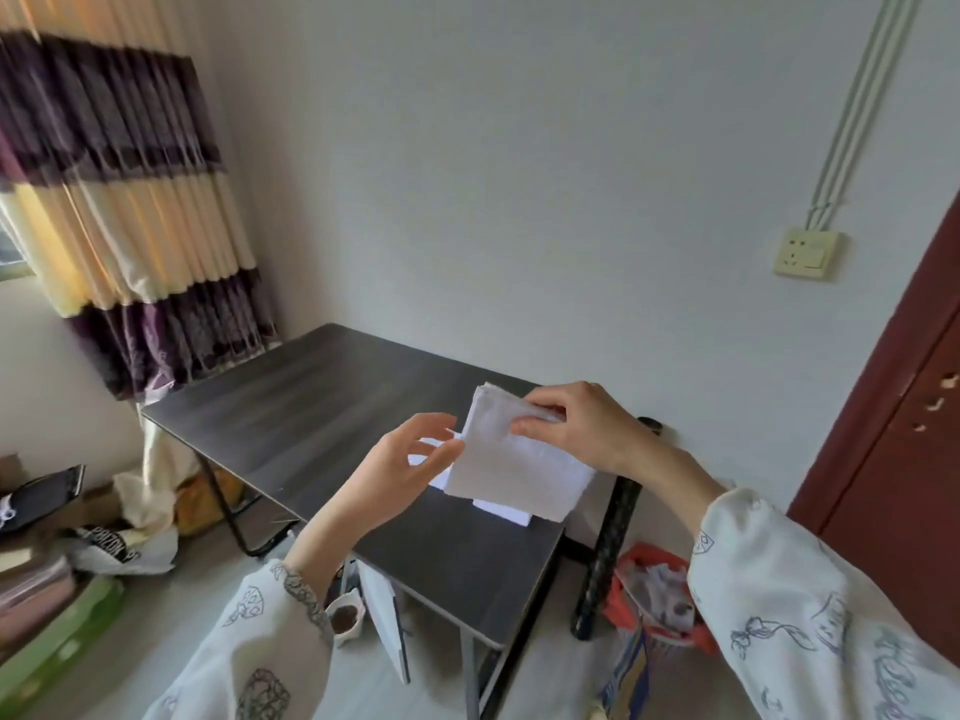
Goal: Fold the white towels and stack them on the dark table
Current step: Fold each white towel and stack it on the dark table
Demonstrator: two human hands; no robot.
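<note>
A folded white towel (511, 459) hangs in the air just above the right part of the dark table (311, 407). My right hand (576, 428) pinches its upper right edge between thumb and fingers. My left hand (405, 462) is beside the towel's left edge, fingers loosely spread, fingertips near or just touching it. Under the held towel, white folded towels (501, 510) lie on the table, mostly hidden.
A striped curtain (130, 226) hangs at the left behind the table. Boxes and bags (78, 537) clutter the floor on the left. A black roll (608, 553) leans by the table's right side, a red bag (654, 595) beside it. A dark red door (904, 407) stands at the right.
</note>
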